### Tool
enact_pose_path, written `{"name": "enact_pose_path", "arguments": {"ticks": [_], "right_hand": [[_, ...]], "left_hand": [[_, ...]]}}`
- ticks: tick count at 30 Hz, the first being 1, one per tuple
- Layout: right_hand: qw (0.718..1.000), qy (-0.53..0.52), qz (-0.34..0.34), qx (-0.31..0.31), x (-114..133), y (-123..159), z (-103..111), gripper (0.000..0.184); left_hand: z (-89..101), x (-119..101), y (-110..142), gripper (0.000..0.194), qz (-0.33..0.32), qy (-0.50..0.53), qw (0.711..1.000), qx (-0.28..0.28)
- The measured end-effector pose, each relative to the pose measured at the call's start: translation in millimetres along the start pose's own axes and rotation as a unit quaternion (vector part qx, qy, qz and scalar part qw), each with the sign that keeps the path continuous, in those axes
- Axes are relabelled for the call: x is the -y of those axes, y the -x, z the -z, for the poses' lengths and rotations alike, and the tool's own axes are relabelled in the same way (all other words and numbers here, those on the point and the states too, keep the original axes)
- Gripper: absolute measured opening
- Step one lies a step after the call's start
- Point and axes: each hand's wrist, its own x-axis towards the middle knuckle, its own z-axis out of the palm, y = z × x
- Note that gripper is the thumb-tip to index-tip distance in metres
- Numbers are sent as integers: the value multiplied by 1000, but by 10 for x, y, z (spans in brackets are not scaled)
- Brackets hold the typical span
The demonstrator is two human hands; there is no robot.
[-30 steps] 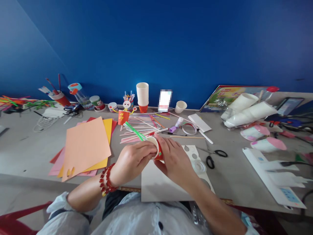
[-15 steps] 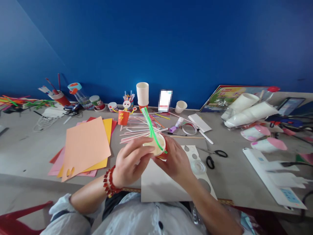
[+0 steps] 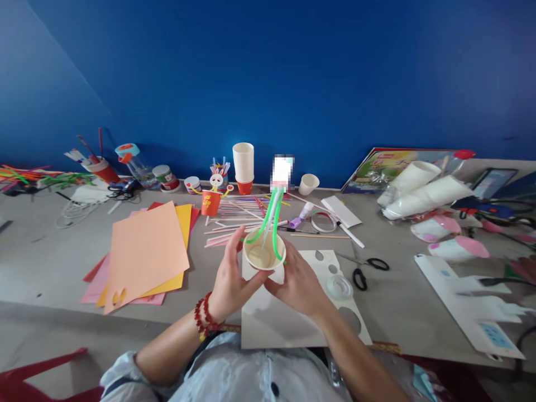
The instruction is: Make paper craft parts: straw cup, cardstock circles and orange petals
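Observation:
Between my two hands, above the table, is a paper cup [image 3: 260,258] with its open top tilted toward me. My left hand [image 3: 234,273] wraps its left side and my right hand [image 3: 299,279] its right side, thumbs at the near rim. Two green straws [image 3: 275,229] stand up from the cup and meet at the top, with a whitish straw [image 3: 271,215] between them. One green end pokes through the cup's right wall. A white sheet with cut-out holes [image 3: 285,318] lies under my hands.
Sheets of coloured paper [image 3: 146,245] lie left. Loose straws [image 3: 234,209], a red cup with a rabbit figure [image 3: 210,202] and stacked paper cups [image 3: 243,162] stand behind. Scissors [image 3: 359,279], a tape roll [image 3: 339,287] and a power strip [image 3: 464,307] are right.
My left hand has moved from above the cup's opening to its left side. The green straws, bunched and leaning left before, now stand upright and spread to both sides of the cup.

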Motion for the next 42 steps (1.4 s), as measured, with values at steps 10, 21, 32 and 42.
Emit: {"name": "enact_pose_path", "arguments": {"ticks": [10,21,32,42], "right_hand": [[936,-313,-142,-70,-34,-334,644,44],[940,-310,-128,-56,95,-392,595,18],[948,-294,-119,-39,142,-382,547,17],[948,-299,-109,-7,132,-368,533,21]], "left_hand": [[-21,40,42,105,-29,18,996,82],[-34,137,103,110,20,79,991,105],[-89,205,104,107,-25,107,990,92],[-106,210,102,107,-30,112,990,85]]}}
